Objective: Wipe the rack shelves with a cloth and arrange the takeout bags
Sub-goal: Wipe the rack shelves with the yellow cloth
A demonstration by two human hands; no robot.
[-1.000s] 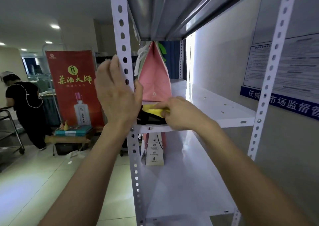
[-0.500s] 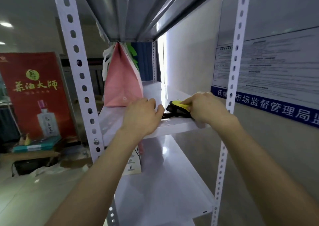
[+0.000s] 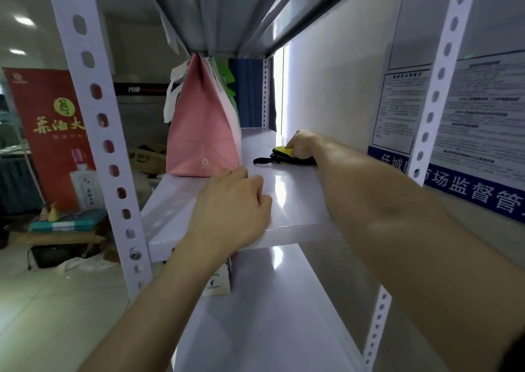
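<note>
A white metal rack fills the view. Its middle shelf [image 3: 287, 201] is glossy white. My right hand [image 3: 302, 144] reaches deep along the shelf's right side and presses a yellow-and-black cloth [image 3: 281, 155] flat on it. My left hand [image 3: 233, 209] rests palm down on the shelf's front part, fingers together, holding nothing. A pink takeout bag [image 3: 201, 133] with white handles stands upright at the shelf's left, just beyond my left fingertips. A white printed bag [image 3: 218, 280] stands on the lower shelf [image 3: 261, 315], mostly hidden by my left forearm.
Perforated uprights stand at front left [image 3: 96, 116] and front right [image 3: 434, 93]. The upper shelf's steel underside [image 3: 227, 10] hangs close overhead. A wall with posted notices [image 3: 468, 116] is on the right. A red banner [image 3: 54, 133] and floor clutter lie left of the rack.
My right hand has slid the cloth from the shelf's front left corner to the right and deeper in. My left hand left the upright and now lies on the shelf.
</note>
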